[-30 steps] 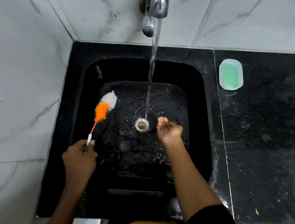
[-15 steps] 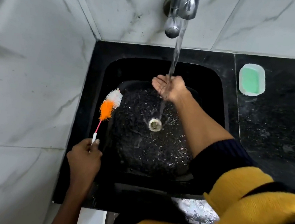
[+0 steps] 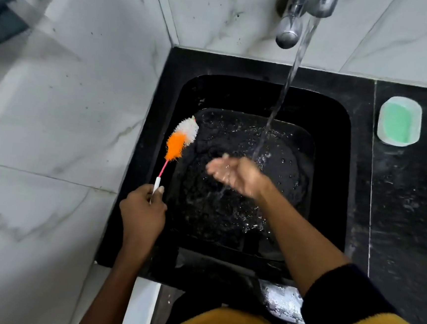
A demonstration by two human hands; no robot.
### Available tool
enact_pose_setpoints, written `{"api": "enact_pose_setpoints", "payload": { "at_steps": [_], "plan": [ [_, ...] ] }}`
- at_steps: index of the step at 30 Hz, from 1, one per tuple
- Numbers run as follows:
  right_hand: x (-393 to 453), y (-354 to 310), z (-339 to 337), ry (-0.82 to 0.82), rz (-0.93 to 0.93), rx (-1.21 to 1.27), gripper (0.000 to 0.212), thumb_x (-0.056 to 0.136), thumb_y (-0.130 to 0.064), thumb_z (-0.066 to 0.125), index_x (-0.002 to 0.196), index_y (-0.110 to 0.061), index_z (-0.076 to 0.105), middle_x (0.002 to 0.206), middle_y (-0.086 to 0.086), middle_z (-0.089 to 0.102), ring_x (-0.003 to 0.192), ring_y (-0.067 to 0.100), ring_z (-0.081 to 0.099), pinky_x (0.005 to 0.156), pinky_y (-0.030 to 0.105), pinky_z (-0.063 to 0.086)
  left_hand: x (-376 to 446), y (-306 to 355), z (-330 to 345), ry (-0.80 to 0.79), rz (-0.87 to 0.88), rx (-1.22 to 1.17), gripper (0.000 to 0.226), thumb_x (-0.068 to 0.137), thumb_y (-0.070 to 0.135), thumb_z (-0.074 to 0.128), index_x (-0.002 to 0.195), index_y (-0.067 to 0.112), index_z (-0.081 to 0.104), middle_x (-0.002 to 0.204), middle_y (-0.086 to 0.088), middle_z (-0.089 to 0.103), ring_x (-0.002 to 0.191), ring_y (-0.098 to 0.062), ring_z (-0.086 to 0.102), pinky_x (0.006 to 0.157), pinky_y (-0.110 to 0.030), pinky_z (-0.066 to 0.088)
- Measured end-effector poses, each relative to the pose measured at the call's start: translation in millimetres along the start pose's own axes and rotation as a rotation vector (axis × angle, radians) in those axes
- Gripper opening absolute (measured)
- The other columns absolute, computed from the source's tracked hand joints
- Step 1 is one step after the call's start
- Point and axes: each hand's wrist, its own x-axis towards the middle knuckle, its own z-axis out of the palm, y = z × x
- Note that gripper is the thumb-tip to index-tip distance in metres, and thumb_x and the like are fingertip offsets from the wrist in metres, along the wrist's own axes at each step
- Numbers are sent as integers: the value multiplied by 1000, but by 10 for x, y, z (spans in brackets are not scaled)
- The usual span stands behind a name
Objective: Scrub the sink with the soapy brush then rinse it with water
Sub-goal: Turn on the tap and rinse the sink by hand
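View: looking down from a head-worn camera into a black sink [image 3: 330,198] set in a black counter [image 3: 410,205], with white marble walls to the left and behind.

Tap: a chrome tap [image 3: 306,4] at the top is running; the stream of water [image 3: 285,90] falls at a slant into the basin.

Right hand: the right hand [image 3: 234,175] is held palm up over the middle of the basin, just beside where the stream lands. Its fingers are apart and loosely cupped, holding nothing; it is blurred and water runs off it.

Left hand: the left hand [image 3: 142,212] is at the sink's left edge, fingers curled around the white handle end of the brush.

Brush: the brush [image 3: 181,138] is a thin-stemmed one with an orange and white bristle head. It points up and away over the left wall of the sink; whether the bristles touch the wall cannot be told.

Basin: the floor is wet and speckled with droplets. The drain is hidden.

Soap dish: a pale dish with green soap [image 3: 399,121] sits on the counter, right of the sink.

Stage: likely the rinse, with the hand throwing water around.

Risks: flung water could splash onto the counter or the yellow and black sleeve [image 3: 374,318]. The far corners may stay soapy if the water only reaches the middle. The wet, thin handle could slip.
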Motion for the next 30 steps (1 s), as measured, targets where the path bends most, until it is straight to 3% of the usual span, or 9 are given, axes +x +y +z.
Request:
{"api": "enact_pose_setpoints", "payload": {
  "at_steps": [3, 6, 10, 12, 18, 22, 26, 28, 30],
  "plan": [
    [-39, 427, -12, -200, 221, -514, 34, 104, -15, 38, 121, 6, 59, 112, 17, 68, 101, 29, 68, 85, 37, 56, -21, -31, -25, 0, -1, 3, 28, 96, 21, 60, 71, 11, 67, 57, -2, 65, 52, -15, 59, 53, -25, 39],
    [-62, 534, -225, -8, 301, -758, 25, 101, -14, 44, 104, 2, 62, 100, 17, 69, 79, 24, 68, 85, 43, 54, -28, -57, -31, 6, -13, -2, 27, 97, 21, 60, 73, 11, 68, 58, -4, 66, 52, -16, 60, 50, -23, 39],
    [-152, 71, -497, 192, 92, -118, 27, 101, -5, 31, 92, -2, 56, 75, 10, 60, 59, 16, 59, 52, 25, 51, -33, -88, -22, -2, -33, -23, 28, 97, 20, 61, 70, 11, 66, 58, -6, 65, 49, -16, 57, 47, -20, 38],
    [-116, -246, -511, 264, 8, 132, 30, 101, -7, 28, 90, -3, 55, 71, 6, 54, 53, 13, 53, 49, 24, 48, -51, -95, -19, -5, -44, -20, 28, 96, 20, 61, 71, 11, 66, 58, -6, 65, 48, -14, 56, 46, -17, 37],
    [176, -686, -273, 209, -63, 272, 38, 99, -17, 25, 66, -18, 42, 56, -2, 39, 48, 12, 32, 45, 25, 30, -77, -117, 15, -27, -50, -29, 28, 96, 19, 61, 70, 11, 66, 57, -7, 65, 45, -15, 53, 47, -26, 40],
    [-3, -499, -220, -131, 28, -22, 22, 95, -7, 34, 78, -10, 48, 67, 6, 54, 56, 16, 51, 51, 27, 47, -58, -99, 24, -35, -45, -29, 28, 97, 20, 60, 71, 10, 67, 58, -7, 65, 47, -16, 54, 49, -26, 41],
    [-195, 57, -514, -389, 461, -686, 26, 94, -5, 45, 108, 7, 62, 99, 16, 70, 96, 30, 68, 76, 32, 57, -32, -89, 68, -37, -42, -22, 25, 96, 20, 61, 76, 11, 70, 57, -4, 65, 47, -14, 56, 50, -25, 40],
    [-165, 256, -720, -206, 512, -1148, 27, 91, -8, 52, 111, 4, 65, 89, 10, 73, 98, 31, 69, 69, 30, 58, -7, -97, 96, -42, -39, -21, 25, 96, 20, 61, 75, 10, 70, 57, -3, 65, 49, -16, 57, 52, -26, 41],
    [-141, 164, -904, 120, 301, -1467, 22, 86, -13, 60, 102, -1, 69, 83, 9, 72, 83, 28, 71, 67, 33, 58, 5, -90, 122, -56, -24, -15, 26, 96, 19, 61, 73, 11, 69, 57, -3, 66, 52, -17, 60, 54, -26, 42]
  ]
}}
